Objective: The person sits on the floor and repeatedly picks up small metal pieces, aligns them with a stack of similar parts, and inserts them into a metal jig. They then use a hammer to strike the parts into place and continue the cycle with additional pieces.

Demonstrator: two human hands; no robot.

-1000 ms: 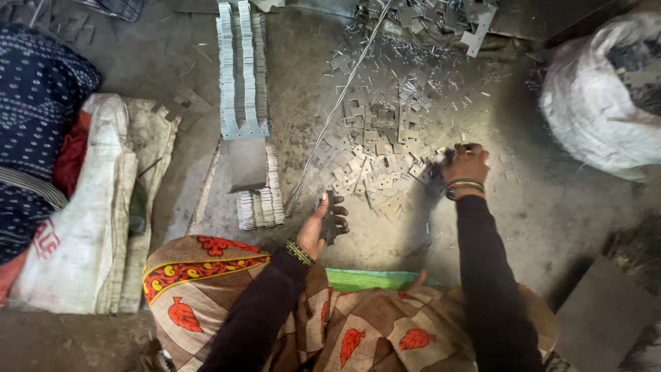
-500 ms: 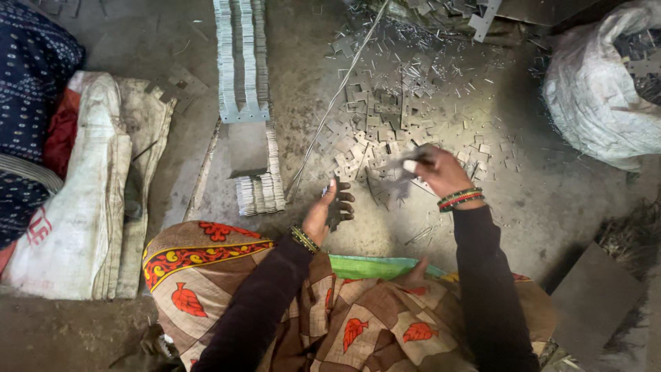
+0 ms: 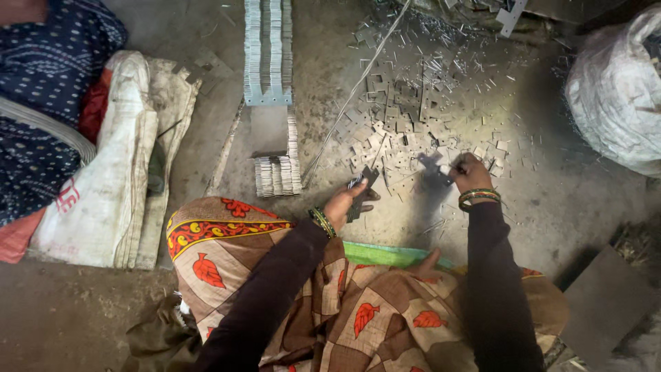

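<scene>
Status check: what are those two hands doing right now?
Left hand holds stack of metal plates. Right hand pinching a plate from scattered metal pieces. Nothing blocking.

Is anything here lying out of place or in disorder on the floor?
Yes. Small metal pieces lie scattered loose over the floor before the right hand, unlike the neat rows of stacked pieces farther left. The left hand holds a few pieces. A thin rod lies slantwise across them.
</scene>
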